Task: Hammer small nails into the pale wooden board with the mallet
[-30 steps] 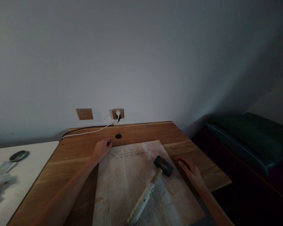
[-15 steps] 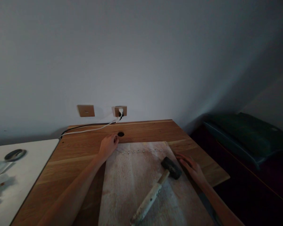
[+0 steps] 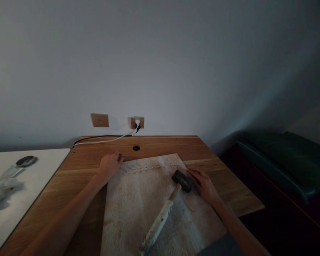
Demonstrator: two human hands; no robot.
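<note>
A pale, worn board [image 3: 144, 202] lies on the wooden desk [image 3: 80, 170], with a row of small nails [image 3: 146, 167] near its far edge. A hammer lies slantwise on the board, its black head [image 3: 182, 180] at the right and its pale handle [image 3: 157, 224] pointing toward me. My left hand [image 3: 110, 165] sits at the board's far left corner with the fingers curled on it. My right hand [image 3: 202, 183] lies on the board's right edge, fingers stretched out and touching the hammer's head.
A round hole [image 3: 136, 148] is cut in the desk near the wall. Two wall sockets [image 3: 99, 120] sit above it, with a white cable [image 3: 104, 141] plugged in. A white table [image 3: 21, 192] with a plastic bag stands at left; dark furniture [image 3: 282, 160] at right.
The board has turned slightly on the desk. My right hand has moved left to the hammer's head. My left hand stayed at the board's far left corner.
</note>
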